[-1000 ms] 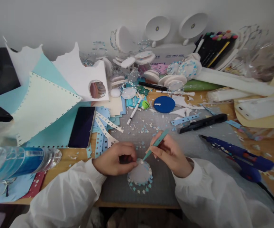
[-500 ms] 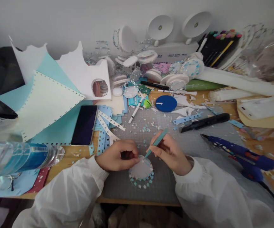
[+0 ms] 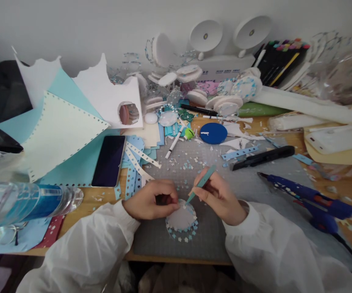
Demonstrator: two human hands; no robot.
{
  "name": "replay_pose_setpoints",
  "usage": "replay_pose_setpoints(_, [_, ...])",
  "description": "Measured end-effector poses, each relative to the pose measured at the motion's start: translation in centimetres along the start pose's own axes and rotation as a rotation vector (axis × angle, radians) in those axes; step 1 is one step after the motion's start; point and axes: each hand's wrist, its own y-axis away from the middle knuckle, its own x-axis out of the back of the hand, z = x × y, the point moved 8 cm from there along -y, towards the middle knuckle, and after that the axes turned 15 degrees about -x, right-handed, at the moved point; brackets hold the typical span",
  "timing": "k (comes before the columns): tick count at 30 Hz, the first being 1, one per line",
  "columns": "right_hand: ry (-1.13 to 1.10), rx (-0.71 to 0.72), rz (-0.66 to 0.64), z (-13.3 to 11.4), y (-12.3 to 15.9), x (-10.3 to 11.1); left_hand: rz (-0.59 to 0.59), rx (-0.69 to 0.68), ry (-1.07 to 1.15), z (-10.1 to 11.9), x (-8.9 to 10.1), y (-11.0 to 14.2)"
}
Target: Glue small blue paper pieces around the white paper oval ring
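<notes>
A small white paper disc (image 3: 181, 221) rimmed with tiny blue and white stars lies on the grey cutting mat (image 3: 212, 240). My left hand (image 3: 151, 200) is curled, its fingertips pinching the disc's upper left edge. My right hand (image 3: 220, 198) grips teal tweezers (image 3: 202, 181), whose tip touches the disc's top edge. Both arms wear white sleeves.
A black phone (image 3: 108, 160) lies left of the mat, beside punched paper strips and blue and white sheets (image 3: 56, 130). A blue glue gun (image 3: 307, 195) and a black knife (image 3: 263, 157) lie on the right. A plastic bottle (image 3: 23, 203) lies at far left. Finished discs, markers and scraps crowd the back.
The view shifted slightly between one second ago and now. Both hands stay at the disc; the tweezer tip remains on its top edge.
</notes>
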Motion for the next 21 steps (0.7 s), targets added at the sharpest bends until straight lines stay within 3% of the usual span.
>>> replay_pose_setpoints(21, [-0.036,-0.004,-0.017,0.51,-0.18,-0.02,0.005,0.007,0.017,-0.17,-0.13,0.10])
